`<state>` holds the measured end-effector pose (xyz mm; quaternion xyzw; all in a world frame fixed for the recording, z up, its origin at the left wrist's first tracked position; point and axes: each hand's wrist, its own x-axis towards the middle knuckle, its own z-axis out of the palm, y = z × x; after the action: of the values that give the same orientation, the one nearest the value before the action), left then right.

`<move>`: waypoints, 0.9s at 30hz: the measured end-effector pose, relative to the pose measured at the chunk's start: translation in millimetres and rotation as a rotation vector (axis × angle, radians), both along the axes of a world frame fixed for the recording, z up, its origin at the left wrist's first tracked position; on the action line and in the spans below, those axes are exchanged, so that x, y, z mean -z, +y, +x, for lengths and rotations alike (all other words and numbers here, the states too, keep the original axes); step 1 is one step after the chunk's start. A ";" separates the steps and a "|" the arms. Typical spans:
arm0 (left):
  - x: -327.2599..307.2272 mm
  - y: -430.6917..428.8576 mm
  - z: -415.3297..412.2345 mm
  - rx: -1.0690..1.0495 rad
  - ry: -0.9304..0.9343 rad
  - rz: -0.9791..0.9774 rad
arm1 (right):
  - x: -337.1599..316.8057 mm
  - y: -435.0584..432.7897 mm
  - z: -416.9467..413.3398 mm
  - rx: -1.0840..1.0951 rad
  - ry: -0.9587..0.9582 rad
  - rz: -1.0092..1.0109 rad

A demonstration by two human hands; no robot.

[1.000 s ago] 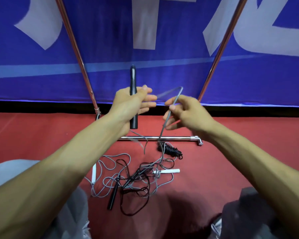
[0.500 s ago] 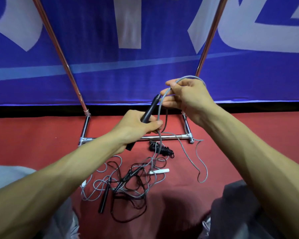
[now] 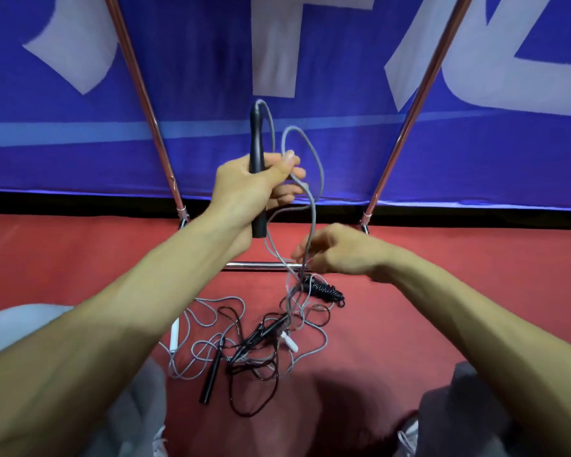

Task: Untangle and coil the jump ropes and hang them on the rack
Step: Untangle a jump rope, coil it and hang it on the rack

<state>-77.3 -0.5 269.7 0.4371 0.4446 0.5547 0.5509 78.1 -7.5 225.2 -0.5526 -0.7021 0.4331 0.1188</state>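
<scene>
Over floor (image 3: 442, 258), left fingers (image 3: 290, 174) grip raised handle (image 3: 257, 143), right fingers (image 3: 302, 250), now lower, pinch rope (image 3: 314, 206)

Noted across the background: blue banner (image 3: 195, 103) bearing large white shapes (image 3: 274, 44) and a paler horizontal stripe (image 3: 63, 135). Black strip (image 3: 80, 201) along its foot. Red floor (image 3: 442, 291) below, shadowed at bottom centre. Grey trousers (image 3: 14, 328) at the lower corners. White shoe (image 3: 409, 437) partly visible, bottom right.
</scene>
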 end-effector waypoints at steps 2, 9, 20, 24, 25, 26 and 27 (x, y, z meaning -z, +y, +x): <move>-7.1 -0.4 -7.3 -0.010 -0.065 0.000 | 13.2 -2.9 -6.7 -0.092 -0.081 -0.007; -13.4 -0.7 -18.1 -0.033 -0.121 0.009 | 24.7 -2.0 -12.5 -0.025 -0.036 0.039; 14.6 7.6 -8.5 0.156 0.236 -0.201 | -38.0 -2.1 6.5 0.352 0.613 0.162; 15.7 0.5 0.3 0.332 0.394 -0.159 | -53.0 7.7 17.6 0.595 0.756 0.200; 18.5 -2.9 3.8 0.373 0.404 -0.154 | -53.0 9.6 20.4 0.640 0.801 0.184; 20.6 -4.4 6.8 0.410 0.412 -0.140 | -53.8 11.9 22.2 0.671 0.846 0.162; 23.3 -5.9 9.2 0.432 0.422 -0.120 | -53.4 13.0 22.8 0.688 0.883 0.136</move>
<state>-68.2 -6.4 246.4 0.5938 0.4778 0.2945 0.5766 100.8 5.5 278.6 -0.5071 -0.3914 0.5135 0.5710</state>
